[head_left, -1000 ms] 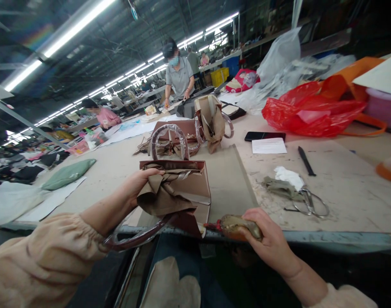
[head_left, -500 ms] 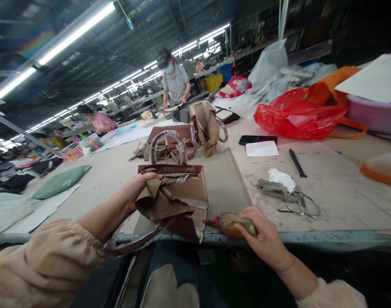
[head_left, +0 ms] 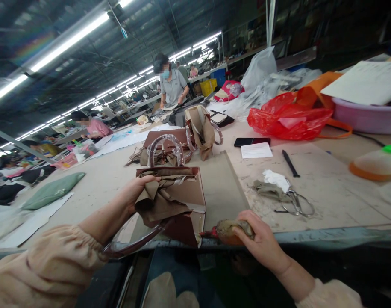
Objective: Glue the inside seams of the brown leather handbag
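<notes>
Presently the left hand (head_left: 136,192) is reached forward from a peach sleeve, its fingers curled over the upper left edge of a brown handbag (head_left: 182,201) and pressed into the tan stuffing paper (head_left: 158,201) bunched in the bag's mouth. The handbag is lain on the table (head_left: 326,201) at its near edge, directly right of that hand, with its plastic-wrapped handle (head_left: 134,244) hung over the edge below the wrist. The right hand (head_left: 262,244) is clenched around a worn, glue-crusted tool (head_left: 229,229), whose red tip is pointed left at the bag's lower right corner; the wrist is bent back over the table's edge. Beyond the right hand, a crumpled rag (head_left: 268,190) and scissors (head_left: 298,205) are seen; farther off lie a black phone (head_left: 251,141) and a white slip (head_left: 256,150). Against the frame half a second ago, both grasps are unchanged, and the tool's tip is kept just beside the bag; only the view has been tipped, so everything is shown slightly lower and to the left.
</notes>
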Demonstrator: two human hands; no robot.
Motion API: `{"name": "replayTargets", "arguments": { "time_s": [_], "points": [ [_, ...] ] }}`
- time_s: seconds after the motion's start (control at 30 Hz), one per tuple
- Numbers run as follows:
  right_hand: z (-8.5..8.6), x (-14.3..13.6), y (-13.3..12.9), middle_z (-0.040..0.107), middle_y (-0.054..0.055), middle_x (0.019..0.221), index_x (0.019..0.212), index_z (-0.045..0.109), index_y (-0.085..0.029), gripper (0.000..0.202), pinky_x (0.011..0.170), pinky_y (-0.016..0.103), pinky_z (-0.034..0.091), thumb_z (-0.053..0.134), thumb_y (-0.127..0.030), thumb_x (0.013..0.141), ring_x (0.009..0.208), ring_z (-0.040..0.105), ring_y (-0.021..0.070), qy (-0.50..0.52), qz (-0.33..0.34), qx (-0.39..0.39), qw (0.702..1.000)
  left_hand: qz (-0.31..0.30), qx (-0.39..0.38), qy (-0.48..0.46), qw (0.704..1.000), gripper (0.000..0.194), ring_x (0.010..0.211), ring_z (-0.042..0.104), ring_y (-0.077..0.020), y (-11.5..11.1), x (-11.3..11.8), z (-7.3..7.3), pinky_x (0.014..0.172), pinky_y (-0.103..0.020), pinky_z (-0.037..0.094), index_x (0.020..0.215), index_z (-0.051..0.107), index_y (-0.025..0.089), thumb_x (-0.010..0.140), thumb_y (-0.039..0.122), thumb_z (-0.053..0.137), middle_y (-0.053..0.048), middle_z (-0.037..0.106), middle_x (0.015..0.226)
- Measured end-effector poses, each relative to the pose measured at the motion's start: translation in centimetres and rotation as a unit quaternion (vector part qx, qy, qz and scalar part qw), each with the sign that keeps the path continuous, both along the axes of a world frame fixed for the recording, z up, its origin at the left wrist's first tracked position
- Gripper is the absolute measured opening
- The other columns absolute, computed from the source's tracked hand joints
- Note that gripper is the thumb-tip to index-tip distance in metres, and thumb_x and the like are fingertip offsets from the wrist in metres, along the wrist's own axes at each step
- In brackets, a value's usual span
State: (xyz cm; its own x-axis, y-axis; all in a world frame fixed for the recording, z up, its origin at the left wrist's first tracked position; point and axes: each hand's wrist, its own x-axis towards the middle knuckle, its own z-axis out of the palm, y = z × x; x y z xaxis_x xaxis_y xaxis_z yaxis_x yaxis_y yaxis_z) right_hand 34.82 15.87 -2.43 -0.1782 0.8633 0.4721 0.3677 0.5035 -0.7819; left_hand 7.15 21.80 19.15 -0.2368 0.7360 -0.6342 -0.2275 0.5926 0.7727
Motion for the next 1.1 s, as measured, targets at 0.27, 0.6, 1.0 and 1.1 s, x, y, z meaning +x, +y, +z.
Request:
{"name": "replayTargets", "arguments": {
  "time_s": [0.27, 0.6, 1.0, 1.1],
  "points": [
    [-0.5, -0.2, 0.9, 0.061, 0.005, 0.088, 0.093, 0.057, -0.022, 0.01, 0.076, 0.034, 0.052, 0.061, -0.03, 0.089, 0.085, 0.06, 0.0208, 0.023, -0.088, 0.04, 0.995, -0.015, 0.015, 0.041, 0.999, 0.027, 0.046, 0.068, -0.0263, 0.8, -0.2, -0.8, 0.048, -0.036, 0.06, 0.103, 0.067, 0.007, 0.078, 0.011, 0.057, -0.01, 0.074, 0.062],
    [-0.1, -0.1, 0.7, 0.06, 0.004, 0.085, 0.09, 0.056, -0.022, 0.008, 0.072, 0.032, 0.051, 0.06, -0.028, 0.09, 0.081, 0.059, 0.0196, 0.016, -0.083, 0.037, 0.996, 0.003, 0.044, 0.037, 0.998, 0.026, 0.048, 0.069, -0.0217, 1.2, -0.6, -1.3, 0.05, -0.029, 0.06, 0.099, 0.068, 0.011, 0.075, 0.006, 0.06, -0.005, 0.073, 0.062],
    [-0.2, -0.5, 2.0, 0.061, 0.004, 0.089, 0.092, 0.057, -0.022, 0.009, 0.077, 0.033, 0.05, 0.061, -0.029, 0.09, 0.086, 0.06, 0.0205, 0.033, -0.095, 0.067, 0.993, -0.019, 0.08, 0.059, 0.995, 0.024, 0.051, 0.07, -0.0233, 2.4, -1.9, -3.0, 0.05, -0.03, 0.059, 0.094, 0.069, 0.01, 0.07, 0.009, 0.067, -0.005, 0.072, 0.061],
    [-0.2, -0.5, 2.1, 0.059, 0.004, 0.086, 0.09, 0.055, -0.022, 0.009, 0.073, 0.031, 0.049, 0.06, -0.03, 0.09, 0.083, 0.059, 0.0195, 0.023, -0.081, 0.054, 0.995, -0.013, 0.084, 0.072, 0.994, 0.021, 0.049, 0.068, -0.0228, 2.4, -1.0, -2.5, 0.049, -0.03, 0.058, 0.09, 0.068, 0.01, 0.069, 0.007, 0.066, -0.005, 0.071, 0.059]
  ]
}}
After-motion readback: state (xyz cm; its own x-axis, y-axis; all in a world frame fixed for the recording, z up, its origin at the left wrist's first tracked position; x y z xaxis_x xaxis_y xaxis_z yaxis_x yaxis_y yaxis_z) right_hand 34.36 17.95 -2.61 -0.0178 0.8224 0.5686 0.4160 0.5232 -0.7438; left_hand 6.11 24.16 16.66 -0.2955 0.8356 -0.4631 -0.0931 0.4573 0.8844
